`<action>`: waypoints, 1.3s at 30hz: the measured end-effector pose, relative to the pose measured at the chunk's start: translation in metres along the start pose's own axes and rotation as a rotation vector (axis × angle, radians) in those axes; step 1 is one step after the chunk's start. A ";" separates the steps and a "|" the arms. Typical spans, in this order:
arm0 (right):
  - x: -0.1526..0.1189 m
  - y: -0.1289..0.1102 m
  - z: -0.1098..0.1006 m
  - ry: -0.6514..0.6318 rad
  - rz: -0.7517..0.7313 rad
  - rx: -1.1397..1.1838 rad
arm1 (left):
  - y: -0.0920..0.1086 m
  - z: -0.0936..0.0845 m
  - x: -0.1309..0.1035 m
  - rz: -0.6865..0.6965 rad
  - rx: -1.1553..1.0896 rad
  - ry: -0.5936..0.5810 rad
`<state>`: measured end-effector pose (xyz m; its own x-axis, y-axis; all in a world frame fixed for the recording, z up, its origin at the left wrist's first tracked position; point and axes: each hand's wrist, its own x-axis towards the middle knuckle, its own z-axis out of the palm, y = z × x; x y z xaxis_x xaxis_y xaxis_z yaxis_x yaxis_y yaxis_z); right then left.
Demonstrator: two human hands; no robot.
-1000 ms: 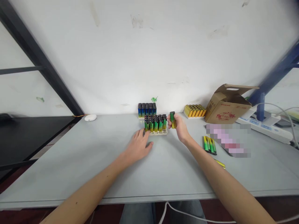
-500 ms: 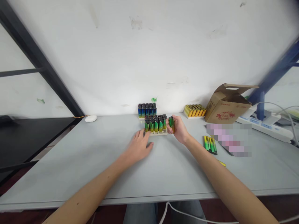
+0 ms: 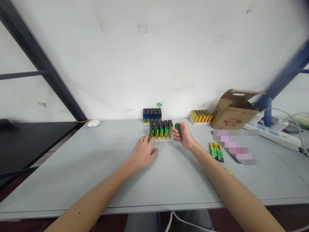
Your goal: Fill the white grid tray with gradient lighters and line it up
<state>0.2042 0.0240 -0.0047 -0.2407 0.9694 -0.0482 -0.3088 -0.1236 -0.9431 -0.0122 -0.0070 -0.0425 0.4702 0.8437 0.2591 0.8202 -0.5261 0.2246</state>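
Observation:
A pale tray [image 3: 169, 139] with round holes holds rows of upright green-and-yellow batteries [image 3: 161, 131] with black tops. Its front row of holes is partly bare. My left hand [image 3: 145, 152] lies with fingers apart, fingertips at the tray's front left corner. Just right of the tray, my right hand [image 3: 185, 138] is closed around a green battery [image 3: 178, 128], held roughly upright; whether more are in the fist is hidden. More green-and-yellow batteries [image 3: 216, 152] lie side by side near my right forearm, and a yellow piece [image 3: 228, 171] shows partly behind it.
Blue batteries [image 3: 152, 116] stand in a tray behind, by the wall. Yellow batteries [image 3: 201, 116] fill another tray at the back right, beside an open cardboard box [image 3: 233, 114]. A power strip [image 3: 272, 133] with cables lies far right. A white case [image 3: 93, 123] sits back left.
My right hand has shifted slightly right, away from the tray, still gripping the battery. The left hand stays at the tray's corner. The view has tilted a little.

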 end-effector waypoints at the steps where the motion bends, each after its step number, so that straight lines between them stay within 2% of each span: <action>1: 0.000 0.000 0.000 0.001 0.005 -0.008 | 0.000 0.000 0.000 0.000 -0.005 -0.001; 5: 0.001 0.002 0.003 0.022 0.006 -0.015 | 0.001 -0.002 0.000 -0.002 -0.023 -0.013; 14: 0.004 0.007 0.007 0.093 -0.120 -0.002 | 0.001 -0.001 0.000 -0.003 -0.004 -0.012; 18: 0.003 0.006 0.011 0.103 -0.118 -0.007 | 0.001 -0.001 0.000 0.001 0.001 -0.008; 24: 0.000 0.007 0.015 0.048 -0.071 -0.010 | 0.001 0.000 0.000 -0.004 -0.007 -0.004; 31: 0.000 0.001 0.010 0.056 -0.080 -0.015 | 0.000 -0.001 0.000 0.004 -0.002 -0.003; 35: -0.001 -0.007 0.004 0.126 -0.140 -0.015 | 0.002 -0.002 0.000 -0.008 -0.020 -0.016; 39: -0.002 -0.008 -0.001 0.124 -0.257 -0.023 | 0.001 -0.002 0.000 -0.014 -0.037 -0.007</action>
<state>0.2083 0.0237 0.0026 -0.0427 0.9869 0.1554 -0.3236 0.1335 -0.9367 -0.0117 -0.0081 -0.0406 0.4609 0.8517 0.2493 0.8143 -0.5175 0.2629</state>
